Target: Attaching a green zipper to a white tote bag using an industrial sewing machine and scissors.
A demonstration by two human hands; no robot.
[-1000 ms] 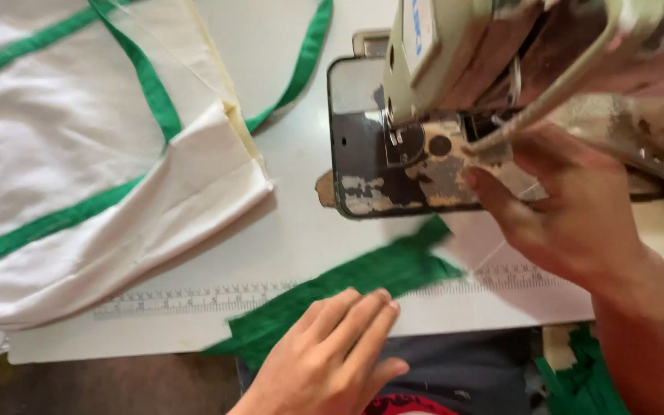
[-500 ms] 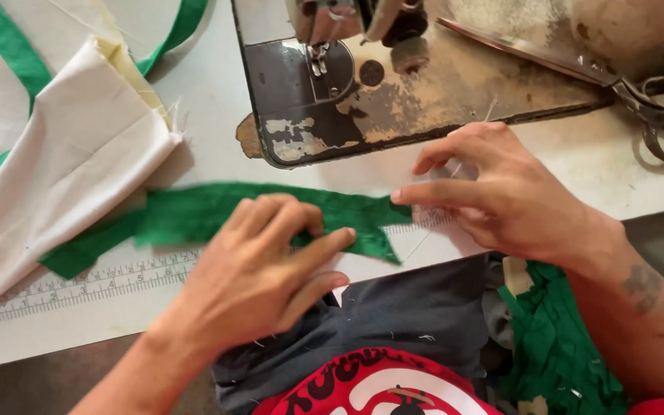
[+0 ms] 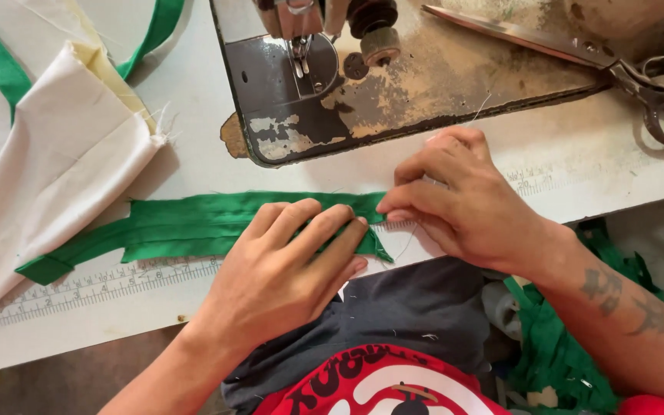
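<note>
Here the green strip (image 3: 194,227) lies flat on the table (image 3: 194,165) between machine bed (image 3: 424,77) and ruler (image 3: 101,284); left hand (image 3: 286,269) presses it, right hand (image 3: 463,200) pinches its end. Scissors (image 3: 616,69) beyond. Both hands have closed together since.

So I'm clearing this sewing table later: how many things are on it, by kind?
Green fabric strip under both hands: 1
White bag with green trim: 1
Scissors: 1
Sewing machine: 1
Printed ruler along the table edge: 1
Total: 5
</note>
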